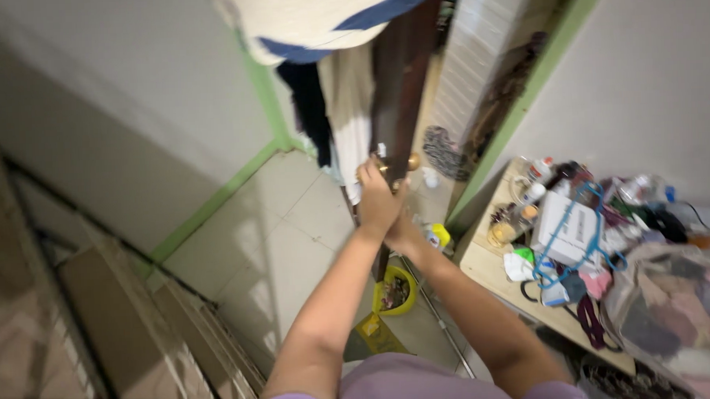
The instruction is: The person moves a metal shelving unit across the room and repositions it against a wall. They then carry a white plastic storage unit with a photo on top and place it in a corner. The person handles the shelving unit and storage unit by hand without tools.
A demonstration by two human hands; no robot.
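Far left: stairs (139,325) with a dark railing (49,234) drop away under a grey wall with a green skirting strip (213,204). Tiled floor (270,242) runs from there to the door. Centre top: cream-and-blue cloth (317,20) hangs over the door's upper edge, dark and pale clothes (328,106) hang below it on the door's left face. Door (398,72) is dark wood, seen edge-on, ajar. Left hand (377,200) is curled on the door edge right at the brass knob (411,162), fingers wrapped, touching the door. Right hand (403,235) sits just below and behind the left one, mostly hidden by it; can't tell whether it's curled or spread, or what it touches. Below the hands: yellow bucket (396,291) on the floor, a metal pole (438,314) slanting past it. Right: green door frame (524,99), then a table (491,269) packed with clutter, white box (568,227) with a blue hanger (580,231) across it, clear bag (674,314) of clothes at far right.
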